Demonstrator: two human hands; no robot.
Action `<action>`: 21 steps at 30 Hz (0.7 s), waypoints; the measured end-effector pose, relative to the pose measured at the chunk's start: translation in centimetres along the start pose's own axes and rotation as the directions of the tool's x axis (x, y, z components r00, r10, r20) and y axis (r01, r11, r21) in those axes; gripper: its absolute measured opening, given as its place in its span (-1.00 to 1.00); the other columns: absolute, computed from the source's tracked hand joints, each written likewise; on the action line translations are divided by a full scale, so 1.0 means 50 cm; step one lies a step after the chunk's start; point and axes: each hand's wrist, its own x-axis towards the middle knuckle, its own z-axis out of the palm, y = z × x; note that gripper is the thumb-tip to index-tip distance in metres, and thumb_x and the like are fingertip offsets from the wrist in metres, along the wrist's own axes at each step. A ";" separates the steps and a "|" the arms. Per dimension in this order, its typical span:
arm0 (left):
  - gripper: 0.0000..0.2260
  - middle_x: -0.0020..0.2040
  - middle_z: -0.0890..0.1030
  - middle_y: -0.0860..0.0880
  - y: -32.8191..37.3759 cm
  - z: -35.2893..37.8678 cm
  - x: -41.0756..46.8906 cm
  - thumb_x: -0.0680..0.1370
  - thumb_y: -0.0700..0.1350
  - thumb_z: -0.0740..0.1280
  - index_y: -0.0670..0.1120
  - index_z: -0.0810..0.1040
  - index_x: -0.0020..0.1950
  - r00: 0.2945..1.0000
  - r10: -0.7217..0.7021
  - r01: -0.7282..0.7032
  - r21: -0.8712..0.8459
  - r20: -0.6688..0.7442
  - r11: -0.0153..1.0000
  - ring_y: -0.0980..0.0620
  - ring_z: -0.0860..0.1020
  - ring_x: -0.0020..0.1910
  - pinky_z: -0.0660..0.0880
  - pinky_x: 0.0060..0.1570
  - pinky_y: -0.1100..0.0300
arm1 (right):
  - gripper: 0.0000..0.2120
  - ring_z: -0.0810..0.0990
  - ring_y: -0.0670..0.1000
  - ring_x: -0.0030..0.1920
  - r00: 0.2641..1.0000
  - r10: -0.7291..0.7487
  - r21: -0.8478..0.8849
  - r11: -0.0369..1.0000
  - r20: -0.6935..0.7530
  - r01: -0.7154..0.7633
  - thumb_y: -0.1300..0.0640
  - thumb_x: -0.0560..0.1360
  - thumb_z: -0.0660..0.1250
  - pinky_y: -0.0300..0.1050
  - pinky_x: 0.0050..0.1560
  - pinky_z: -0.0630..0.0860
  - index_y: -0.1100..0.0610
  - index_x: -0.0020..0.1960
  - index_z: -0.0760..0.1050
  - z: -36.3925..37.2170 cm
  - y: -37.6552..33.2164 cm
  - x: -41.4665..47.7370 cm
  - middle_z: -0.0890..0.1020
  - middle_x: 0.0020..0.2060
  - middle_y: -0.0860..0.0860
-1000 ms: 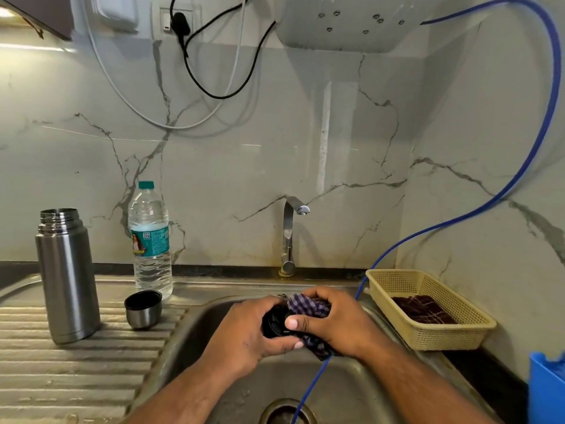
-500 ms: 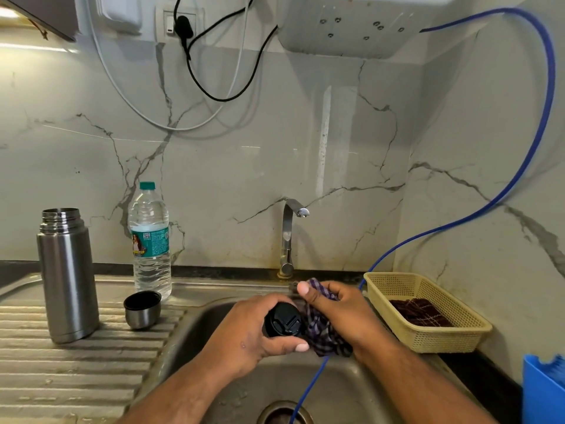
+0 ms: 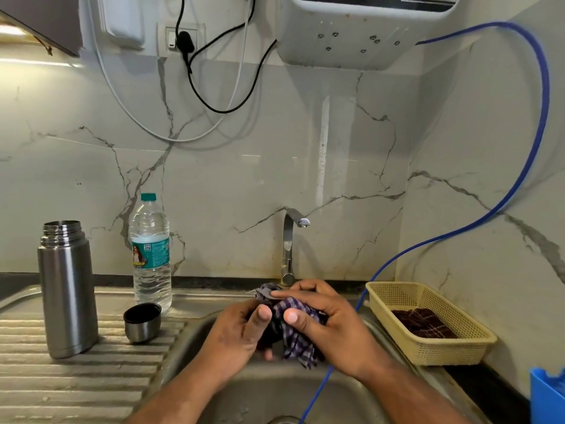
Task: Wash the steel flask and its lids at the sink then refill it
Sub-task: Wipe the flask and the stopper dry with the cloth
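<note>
- Centrally, head view: left hand [image 3: 241, 335] grips a black inner lid [image 3: 271, 331], mostly hidden, over the sink basin [image 3: 269, 393].
- Right hand [image 3: 330, 325] clutches a checked cloth [image 3: 295, 342] pressed against that lid.
- Steel flask [image 3: 68, 295] stands upright, uncapped, on the drainboard [image 3: 76, 387]; its steel cup lid [image 3: 142, 322] sits mouth-up nearby, just before a water bottle [image 3: 151, 255].

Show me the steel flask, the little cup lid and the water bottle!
steel flask [image 3: 68, 301]: head view, middle of its body.
cup lid [image 3: 141, 331]: head view, its steel side.
water bottle [image 3: 151, 254]: head view, its label.
</note>
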 end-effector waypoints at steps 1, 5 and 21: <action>-0.06 -0.25 0.73 -0.03 -0.001 0.013 -0.001 0.19 0.74 0.01 0.02 0.67 0.04 0.997 -0.079 0.078 -0.070 -0.004 0.994 0.07 0.70 -0.29 0.60 -0.23 0.30 | -0.69 0.52 -0.09 0.29 1.000 -0.018 -0.023 1.000 -0.008 0.018 -0.17 0.57 0.40 -0.19 0.30 0.49 -0.25 0.31 0.61 0.005 0.002 -0.002 0.50 0.17 -0.16; -0.28 -0.04 0.76 -0.12 0.004 0.032 0.007 0.47 0.52 0.02 0.01 0.68 0.14 0.909 -0.408 0.336 -0.441 -0.079 0.833 -0.15 0.73 -0.01 0.65 0.02 -0.10 | -0.60 0.38 -0.17 0.45 0.996 -0.066 -0.094 0.993 0.061 0.072 -0.17 0.66 0.23 -0.35 0.39 0.32 -0.23 0.49 0.43 0.025 -0.009 -0.011 0.40 0.33 -0.24; -0.65 -0.28 0.60 -0.16 0.066 0.049 -0.015 0.69 -0.31 0.11 -0.18 0.55 -0.22 0.904 -0.423 0.363 -0.412 -0.061 0.836 -0.06 0.55 -0.19 0.49 -0.04 0.07 | -0.58 0.51 -0.18 0.18 0.988 -0.157 -0.394 0.907 0.002 0.145 -0.28 0.60 0.21 -0.20 0.14 0.51 -0.14 0.38 0.40 0.061 -0.017 -0.019 0.46 0.18 -0.20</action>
